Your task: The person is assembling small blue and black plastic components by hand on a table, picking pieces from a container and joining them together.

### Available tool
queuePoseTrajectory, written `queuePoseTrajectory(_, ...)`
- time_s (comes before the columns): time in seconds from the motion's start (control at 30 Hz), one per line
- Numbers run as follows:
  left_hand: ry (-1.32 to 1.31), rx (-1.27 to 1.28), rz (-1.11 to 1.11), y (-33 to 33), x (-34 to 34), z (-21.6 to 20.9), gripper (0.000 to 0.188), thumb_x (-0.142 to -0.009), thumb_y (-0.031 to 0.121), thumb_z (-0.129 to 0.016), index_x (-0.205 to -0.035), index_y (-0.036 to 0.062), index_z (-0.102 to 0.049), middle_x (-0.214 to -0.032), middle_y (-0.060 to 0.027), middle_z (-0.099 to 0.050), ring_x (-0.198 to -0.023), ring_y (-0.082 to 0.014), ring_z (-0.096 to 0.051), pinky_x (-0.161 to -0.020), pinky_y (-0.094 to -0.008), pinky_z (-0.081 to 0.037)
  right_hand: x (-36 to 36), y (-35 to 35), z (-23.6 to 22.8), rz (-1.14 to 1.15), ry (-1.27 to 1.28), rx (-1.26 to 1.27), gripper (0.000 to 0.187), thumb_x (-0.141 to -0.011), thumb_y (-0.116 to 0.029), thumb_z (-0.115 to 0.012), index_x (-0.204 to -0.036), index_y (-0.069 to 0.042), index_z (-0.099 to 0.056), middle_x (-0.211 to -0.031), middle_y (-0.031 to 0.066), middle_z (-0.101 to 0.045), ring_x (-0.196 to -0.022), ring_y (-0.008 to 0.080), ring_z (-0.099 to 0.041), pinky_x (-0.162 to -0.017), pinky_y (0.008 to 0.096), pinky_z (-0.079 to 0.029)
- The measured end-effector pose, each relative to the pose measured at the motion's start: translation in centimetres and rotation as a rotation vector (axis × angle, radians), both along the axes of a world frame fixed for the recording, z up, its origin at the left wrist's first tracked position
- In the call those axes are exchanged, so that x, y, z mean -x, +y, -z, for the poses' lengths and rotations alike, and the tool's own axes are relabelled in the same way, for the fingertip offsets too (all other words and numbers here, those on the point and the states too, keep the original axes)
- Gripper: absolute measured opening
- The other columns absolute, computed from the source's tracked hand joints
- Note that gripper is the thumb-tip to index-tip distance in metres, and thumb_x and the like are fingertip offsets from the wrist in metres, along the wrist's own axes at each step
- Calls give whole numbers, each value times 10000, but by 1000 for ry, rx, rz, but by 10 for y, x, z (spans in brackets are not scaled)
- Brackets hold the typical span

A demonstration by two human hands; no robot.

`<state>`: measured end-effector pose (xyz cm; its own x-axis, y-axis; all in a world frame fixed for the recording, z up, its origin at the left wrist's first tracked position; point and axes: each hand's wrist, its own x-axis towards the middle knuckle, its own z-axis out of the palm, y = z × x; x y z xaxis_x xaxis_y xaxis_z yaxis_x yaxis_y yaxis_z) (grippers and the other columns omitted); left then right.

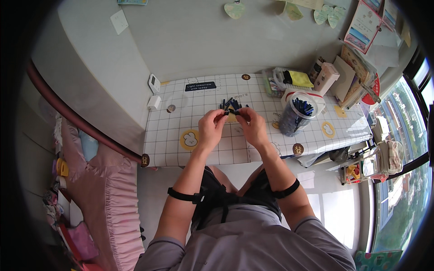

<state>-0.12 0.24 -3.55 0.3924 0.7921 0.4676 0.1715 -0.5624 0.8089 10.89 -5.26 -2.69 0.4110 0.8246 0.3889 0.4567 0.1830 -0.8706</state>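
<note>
Both my hands meet over the middle of a table with a white grid-patterned cover [203, 101]. The fingertips of my left hand [211, 130] are closed in a pinch on a small dark stick [227, 113]. My right hand [253, 128] pinches another small dark stick [237, 111], close beside the first. Just beyond the fingertips lies a loose pile of short dark blue sticks [229, 103], partly hidden by my fingers. To the right of my right hand stands a clear round jar [289, 123] holding many more such sticks; their exact kind is too small to tell.
At the back right are a clear plastic box [273, 86] with a yellow cloth [299, 79], a pale pink box [326, 77] and upright folders [355, 74]. A small white clock-like device [154, 83] stands by the left wall. A pink-covered bed [108, 194] lies left, a window right.
</note>
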Motion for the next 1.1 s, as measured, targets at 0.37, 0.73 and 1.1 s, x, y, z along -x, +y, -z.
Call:
queuePoseTrajectory(0.37, -106, 13, 73, -11, 8, 0, 124, -674, 5, -550, -789, -27, -517, -744, -74, -542, -651, -124, -526, -596, -205, -422, 9, -5, 14, -50, 41, -138, 140, -652, -5, -535, -787, 2, -497, -686, 98, -549, -616, 163, -553, -543, 237, -427)
queuePoseTrajectory(0.73, -142, -8, 42, -15, 5, 3, 140, -645, -39, -558, -783, -29, -533, -724, -71, -553, -621, -114, -539, -560, -199, -441, 11, -12, 6, -8, -83, -103, 139, -645, -4, -545, -784, -6, -531, -696, 98, -550, -582, 175, -536, -510, 226, -422)
queuePoseTrajectory(1.1, -117, -35, 15, -15, 4, 3, 163, -634, -48, -559, -794, -21, -551, -733, -85, -561, -629, -118, -542, -563, -200, -443, 9, -10, 10, 40, -166, -132, 169, -620, -30, -567, -788, -33, -549, -667, 109, -538, -540, 219, -519, -489, 259, -419)
